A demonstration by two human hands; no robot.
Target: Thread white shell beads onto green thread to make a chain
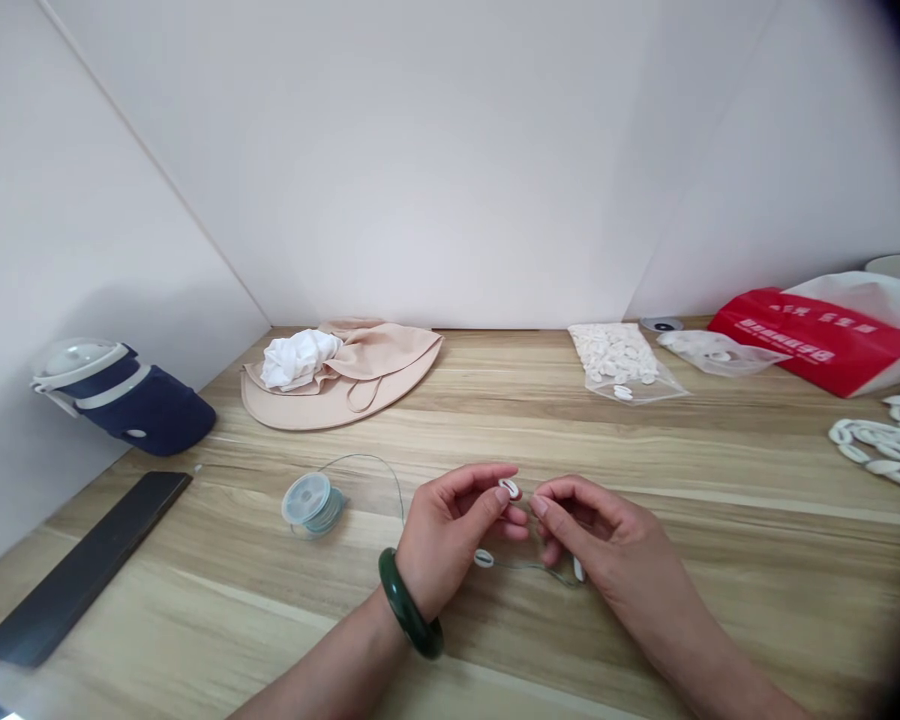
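Note:
Between the thumb and fingers of my left hand (461, 525), a small white cowrie shell (509, 488) shows its dark slit. My right hand (589, 520) is closed in a pinch just right of that shell; whatever its fingertips hold is too fine to make out. Below the hands, a thin blue-green cord (529, 566) curves over the table near another cowrie shell (483, 558). A further white shell (579, 569) is partly hidden under my right hand. From the clear spool (313, 502) on the left, cord loops toward my left wrist, which wears a dark green bangle (411, 605).
At the back lie a beige hat (390, 365) with white cloth (300, 358), a bag of shells (615, 355), a smaller clear bag (720, 353) and a red-and-white package (817, 335). Strung shells (881, 445) sit right; a blue bottle (146, 405) and black strip (82, 570) left.

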